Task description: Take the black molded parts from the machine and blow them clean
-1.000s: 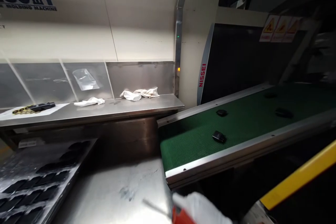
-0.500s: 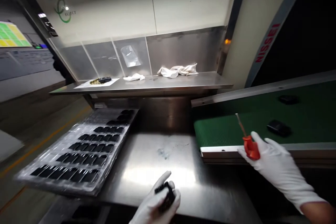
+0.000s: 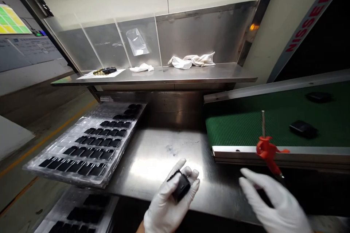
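Note:
In a white glove, my left hand (image 3: 171, 200) is closed around a small black plastic part (image 3: 182, 186), held above the steel table (image 3: 164, 151). My right hand (image 3: 273, 202), also gloved, is empty with thumb and fingers apart, just below an orange air blow gun (image 3: 266, 149). That gun stands clear of my fingers at the conveyor's front edge, its thin metal nozzle pointing up; what supports it is not visible. Two black parts lie on the green conveyor belt (image 3: 246, 127), the nearer being a rounded black part (image 3: 303, 129).
A clear plastic tray (image 3: 32, 165) with rows of black parts lies at the left, and another tray (image 3: 43, 222) sits lower down. The steel shelf (image 3: 161, 75) at the back carries white cloths (image 3: 191, 61) and a dark object (image 3: 109, 70) on paper.
My right hand has let go of the orange air blow gun and moved down away from it. My left hand has turned the black part and raised it slightly. The view has tilted down.

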